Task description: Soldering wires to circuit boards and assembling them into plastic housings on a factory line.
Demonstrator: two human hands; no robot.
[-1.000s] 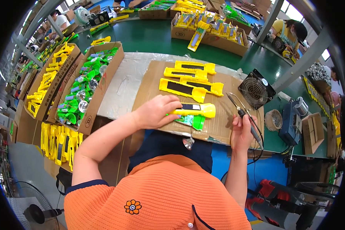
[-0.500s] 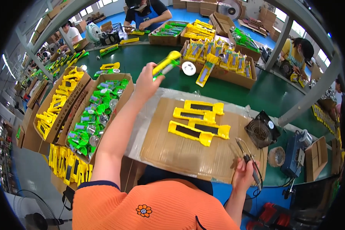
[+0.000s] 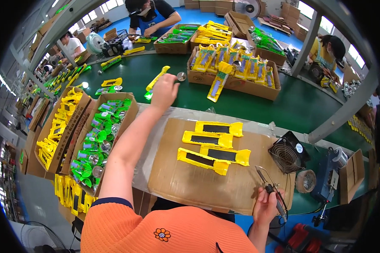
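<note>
My left hand (image 3: 164, 90) reaches out over the green belt, its fingers curled at a yellow-and-green plastic lamp casing (image 3: 158, 80). A small round reflector (image 3: 181, 76) sits just beside those fingers. The hand partly hides the casing, and its grip is only partly visible. My right hand (image 3: 267, 205) is closed around the handle of a soldering iron (image 3: 269, 188), which points up and away over the cardboard's right edge. Several yellow plastic shells with dark panels (image 3: 207, 138) lie on the cardboard sheet (image 3: 177, 177) between my hands.
Boxes of green lamp parts (image 3: 98, 141) and yellow shells (image 3: 63, 114) flank my left arm. A carton of yellow casings (image 3: 234, 80) stands across the belt (image 3: 156, 63). Right: a black fan (image 3: 288, 152), tape roll (image 3: 305, 181), blue soldering station (image 3: 325, 181), metal post (image 3: 337, 114). Co-workers sit beyond.
My left hand has lowered the yellow-and-green lamp casing toward the belt, left of the carton. The right hand keeps the soldering iron in about the same place. The view has shifted slightly.
</note>
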